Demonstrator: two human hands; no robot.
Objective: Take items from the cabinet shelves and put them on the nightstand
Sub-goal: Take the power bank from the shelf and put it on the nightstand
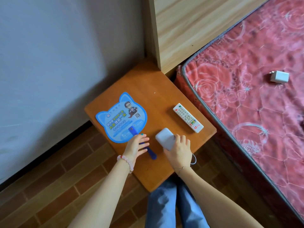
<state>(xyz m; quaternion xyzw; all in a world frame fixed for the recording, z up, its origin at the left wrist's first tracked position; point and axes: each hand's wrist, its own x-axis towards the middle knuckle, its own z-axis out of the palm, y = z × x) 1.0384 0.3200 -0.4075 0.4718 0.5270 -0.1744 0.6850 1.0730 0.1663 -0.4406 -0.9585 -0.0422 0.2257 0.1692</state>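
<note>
- Right, your right hand point(178, 149) is wrapped around the grey power bank point(165, 140), gripping its near end so the far end tips down onto the nightstand point(148, 83) first; whether it has touched down I can't tell.
- Your left hand point(137, 145) is spread, fingers loose over the blue fan point(121, 117) handle, probably keeping it from sliding.
- The remote point(188, 117) lies flat near the bed-side edge, apart from the fan, leaving the gap you're filling.
- A white charger point(279, 77) sits on the mattress point(246, 96), well off the nightstand.
</note>
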